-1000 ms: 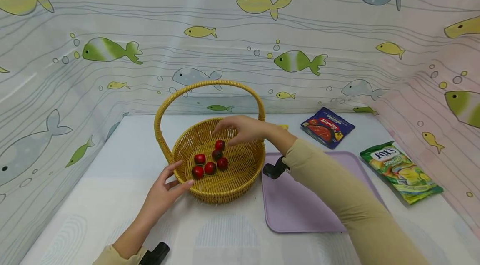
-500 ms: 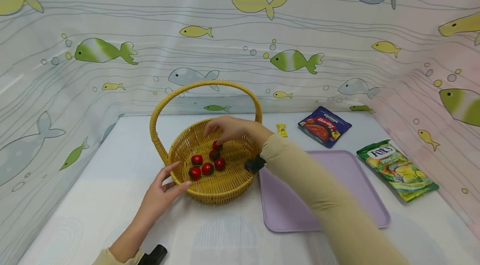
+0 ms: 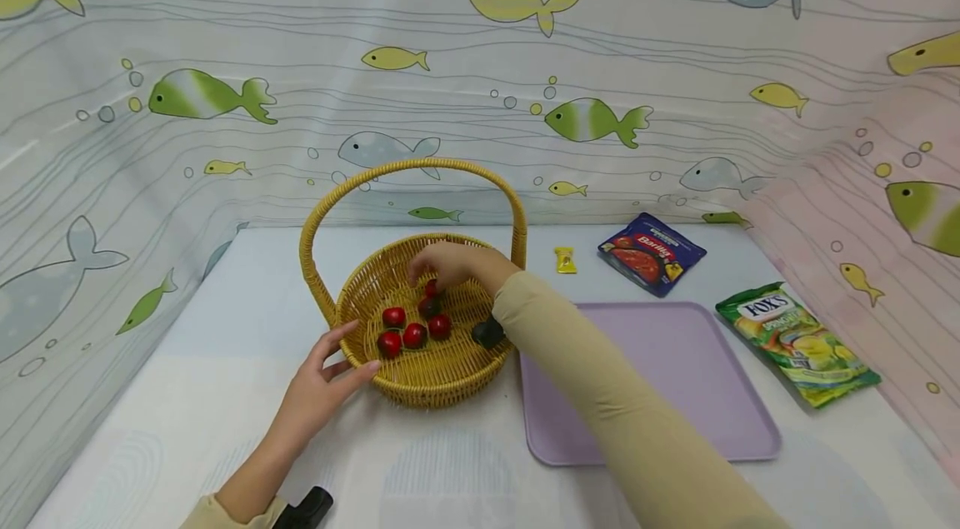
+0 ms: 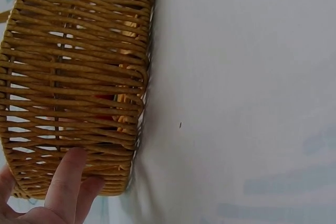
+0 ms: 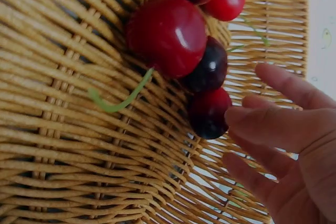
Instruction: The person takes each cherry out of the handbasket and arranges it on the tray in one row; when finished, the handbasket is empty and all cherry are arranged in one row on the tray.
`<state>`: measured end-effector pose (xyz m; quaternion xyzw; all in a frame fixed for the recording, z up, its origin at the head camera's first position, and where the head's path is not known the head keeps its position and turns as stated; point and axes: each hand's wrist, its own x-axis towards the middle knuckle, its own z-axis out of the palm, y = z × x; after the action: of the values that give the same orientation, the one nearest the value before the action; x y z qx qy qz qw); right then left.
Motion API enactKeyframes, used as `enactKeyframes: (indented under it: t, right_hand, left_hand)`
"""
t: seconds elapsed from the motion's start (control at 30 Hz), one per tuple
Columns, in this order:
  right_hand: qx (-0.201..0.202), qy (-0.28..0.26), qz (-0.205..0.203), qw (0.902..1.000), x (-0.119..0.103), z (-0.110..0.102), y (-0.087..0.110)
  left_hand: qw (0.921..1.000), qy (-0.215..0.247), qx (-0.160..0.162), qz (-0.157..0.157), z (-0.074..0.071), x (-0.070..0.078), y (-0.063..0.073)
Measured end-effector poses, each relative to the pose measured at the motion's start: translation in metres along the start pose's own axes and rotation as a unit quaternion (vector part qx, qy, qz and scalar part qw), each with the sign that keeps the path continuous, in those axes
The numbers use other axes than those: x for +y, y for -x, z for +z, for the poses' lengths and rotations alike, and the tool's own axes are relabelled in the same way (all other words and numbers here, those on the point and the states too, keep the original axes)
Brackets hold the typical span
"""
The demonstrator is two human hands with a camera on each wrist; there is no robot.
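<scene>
Several glossy dark red cherries [image 3: 414, 336] with green stems lie in a round woven basket [image 3: 450, 386] with a tall arched handle. My right hand [image 3: 452, 264] is inside the basket at the rearmost cherry [image 3: 431, 288], which it partly covers. In the right wrist view, the thumb tip overlaps the edge of that cherry [image 5: 209, 114], while the other fingers spread apart behind it. At the basket's front left, my left hand [image 3: 318, 387] touches the rim with loosely spread fingers. A fingertip rests against the outer wicker wall [image 4: 79, 98] in the left wrist view.
Right of the basket lies a flat lilac tray [image 3: 660, 379], partly under the right sleeve. Behind it are a small yellow wrapped candy [image 3: 566, 260] and a blue Barilla pouch [image 3: 651, 254]. A green Fox's bag [image 3: 798, 343] lies at the right. A fish-print curtain [image 3: 465, 96] surrounds the table.
My right hand has moved left and lower, onto the rearmost cherry. The yellow candy, mostly hidden by the arm before, now shows fully. My left hand stays at the rim.
</scene>
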<state>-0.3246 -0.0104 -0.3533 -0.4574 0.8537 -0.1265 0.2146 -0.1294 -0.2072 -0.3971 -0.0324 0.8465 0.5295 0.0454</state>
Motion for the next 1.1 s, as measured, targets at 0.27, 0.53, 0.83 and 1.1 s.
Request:
enactKeyframes:
  t: [0.27, 0.53, 0.83, 1.1]
  right_hand:
    - [-0.032, 0.013, 0.041, 0.9986, 0.002, 0.004, -0.001]
    - [-0.037, -0.017, 0.05, 0.9979, -0.001, 0.003, 0.004]
    - [0.008, -0.013, -0.004, 0.9999, -0.012, -0.013, 0.023]
    - [0.029, -0.021, -0.047, 0.9982, -0.022, -0.022, 0.053]
  left_hand:
    - [1.0, 0.001, 0.003, 0.003, 0.0, 0.0, 0.002]
    - [1.0, 0.007, 0.0, 0.007, 0.0, 0.003, 0.004]
    - [0.9999, 0.001, 0.006, 0.015, -0.001, 0.003, 0.005]
    - [0.9998, 0.007, 0.004, 0.016, 0.001, 0.003, 0.006]
